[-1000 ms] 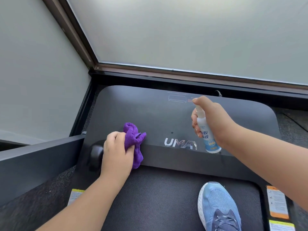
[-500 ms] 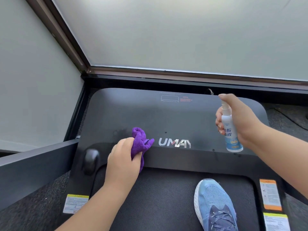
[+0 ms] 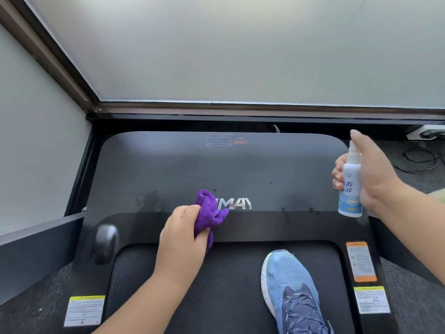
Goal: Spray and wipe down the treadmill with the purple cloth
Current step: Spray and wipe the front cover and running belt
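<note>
**Around the machine: shoe, glass, floor and cords**

A blue knit shoe with a white sole edge and dark navy laces stands near the lower right, toe pointing away. Frosted glass panels fill the far side and the left, meeting at a dark brown frame that runs diagonally into the far-left corner. A dark low panel crosses the near left. Grey carpet shows along the right and near-left edges. At the far right a white power strip lies on the floor, with black cables looped just near it.
</note>
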